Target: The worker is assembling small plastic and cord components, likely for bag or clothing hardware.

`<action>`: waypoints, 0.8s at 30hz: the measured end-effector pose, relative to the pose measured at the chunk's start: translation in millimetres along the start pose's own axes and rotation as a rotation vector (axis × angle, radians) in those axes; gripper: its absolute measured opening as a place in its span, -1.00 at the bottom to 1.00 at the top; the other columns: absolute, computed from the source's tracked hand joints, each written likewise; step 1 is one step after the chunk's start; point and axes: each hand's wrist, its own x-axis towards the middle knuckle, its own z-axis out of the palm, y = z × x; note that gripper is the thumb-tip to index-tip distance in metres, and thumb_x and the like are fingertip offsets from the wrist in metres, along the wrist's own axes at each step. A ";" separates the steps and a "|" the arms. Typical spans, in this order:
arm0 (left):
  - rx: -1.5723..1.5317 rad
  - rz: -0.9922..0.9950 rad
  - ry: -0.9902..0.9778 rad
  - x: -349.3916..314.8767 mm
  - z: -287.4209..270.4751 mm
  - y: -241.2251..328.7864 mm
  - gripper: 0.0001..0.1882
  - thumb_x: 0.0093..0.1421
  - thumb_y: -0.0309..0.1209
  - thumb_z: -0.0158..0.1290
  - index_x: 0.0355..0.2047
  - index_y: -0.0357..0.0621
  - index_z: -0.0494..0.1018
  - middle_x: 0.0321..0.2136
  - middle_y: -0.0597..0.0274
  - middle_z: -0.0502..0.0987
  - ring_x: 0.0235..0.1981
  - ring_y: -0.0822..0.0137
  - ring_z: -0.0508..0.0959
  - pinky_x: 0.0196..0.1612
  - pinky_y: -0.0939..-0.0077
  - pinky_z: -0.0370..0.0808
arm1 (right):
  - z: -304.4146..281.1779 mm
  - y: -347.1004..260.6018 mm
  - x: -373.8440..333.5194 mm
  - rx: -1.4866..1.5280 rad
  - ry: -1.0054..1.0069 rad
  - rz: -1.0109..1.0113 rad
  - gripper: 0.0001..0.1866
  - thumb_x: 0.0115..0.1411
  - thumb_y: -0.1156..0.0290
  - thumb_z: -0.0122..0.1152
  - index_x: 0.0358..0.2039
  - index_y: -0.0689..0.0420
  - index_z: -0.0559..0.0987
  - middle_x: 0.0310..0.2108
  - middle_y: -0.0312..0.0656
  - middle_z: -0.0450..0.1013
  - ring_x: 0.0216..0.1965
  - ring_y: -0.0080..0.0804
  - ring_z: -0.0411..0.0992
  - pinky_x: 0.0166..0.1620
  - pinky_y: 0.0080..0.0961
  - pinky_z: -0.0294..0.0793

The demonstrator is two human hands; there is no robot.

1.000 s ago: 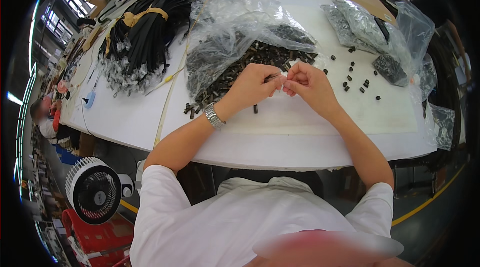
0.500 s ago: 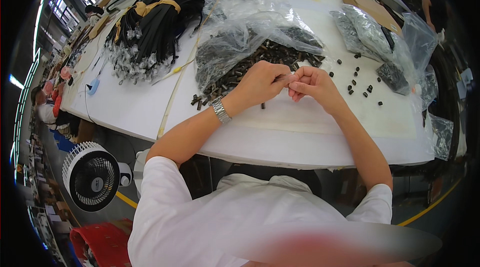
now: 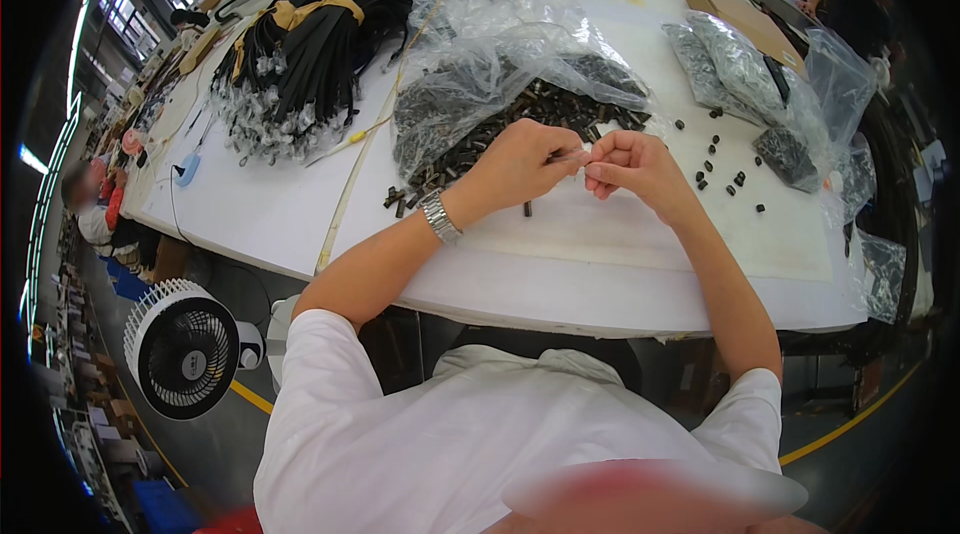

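Observation:
My left hand and my right hand meet fingertip to fingertip over the near side of a pile of small dark cylindrical pieces. Both are closed in a pinch. Something small and pale shows between the fingertips, too small to name. Under the left hand a single dark cylinder stands apart on the white tabletop. Clear plastic sheeting covers the far part of the pile. Right of my right hand lie several short black pieces, scattered loosely.
A bundle of black straps with clear-wrapped ends, tied with a tan band, lies left of the pile. Filled plastic bags and a cardboard box are at right. A fan stands by the table's left front. Other people are farther off.
My fingertips have shifted slightly to the right, still pinched together. At the far right, another person's arm has moved. The view has tilted a little.

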 end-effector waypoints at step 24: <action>-0.039 -0.036 0.101 -4.6 8.4 5.7 -0.79 0.34 -0.36 0.17 -0.41 -0.21 0.57 -0.68 0.30 0.47 -0.66 0.51 0.37 -0.53 0.50 0.30 | 7.4 1.4 -2.8 0.040 0.011 0.039 -0.80 0.38 0.33 0.30 -0.21 0.20 0.56 -0.34 -0.17 0.63 -0.36 -0.51 0.60 -0.24 -0.56 0.63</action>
